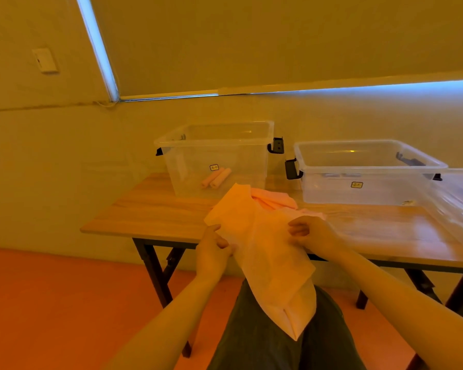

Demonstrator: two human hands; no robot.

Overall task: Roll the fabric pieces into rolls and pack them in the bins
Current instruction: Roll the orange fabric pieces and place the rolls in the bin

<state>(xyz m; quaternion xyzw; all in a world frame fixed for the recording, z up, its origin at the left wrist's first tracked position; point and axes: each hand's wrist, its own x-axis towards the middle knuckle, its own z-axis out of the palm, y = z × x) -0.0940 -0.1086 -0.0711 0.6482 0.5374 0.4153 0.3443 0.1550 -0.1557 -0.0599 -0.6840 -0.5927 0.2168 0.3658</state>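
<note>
the left hand (213, 248) pinched the near left edge of a pale fabric piece (262, 244), thumb over the cloth and fingers curled beneath. the right hand (309, 233) gripped the same piece at its opposite edge, fingers curled into it. between the two hands the fabric hung slack and unrolled, its upper corner standing above the hands and its lower point drooping below them over the person's lap.

just beyond the right hand lay a heap of further pink fabric (274, 200) on the table (150, 209). farther out, ahead of the left hand, stood a clear bin (217, 156) with two finished rolls (215, 178) on its floor. a second clear bin (369, 172) stood ahead and to the right of the right hand; what lay in it could not be made out.

judgement: the step in hand was straightening the piece prior to rolling. the next move would call for laying it flat or folding it even, then rolling it tightly from one edge.
</note>
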